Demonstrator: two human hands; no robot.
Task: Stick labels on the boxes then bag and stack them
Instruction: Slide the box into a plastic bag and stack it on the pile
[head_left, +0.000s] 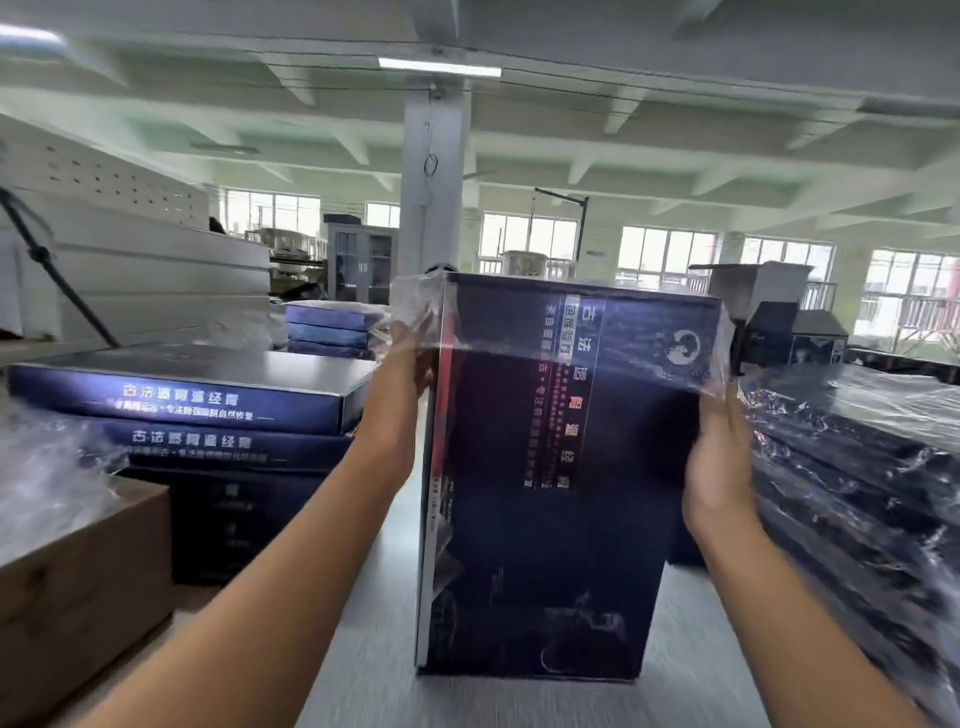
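Box (545, 519) stands on end on the table (363, 675), with the clear plastic bag (415, 306) over its top part only. Your left hand (415, 358) grips the bag at the upper left edge; your right hand (719, 467) is at the bag's rim on the right, grip too blurred to tell

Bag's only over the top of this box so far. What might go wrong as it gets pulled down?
The clear bag sits tight on the upright box; a hard pull may snag or tear it at the corners.
The upright box stands on its narrow end on the table; uneven tugs from the left hand and right hand might tip it.
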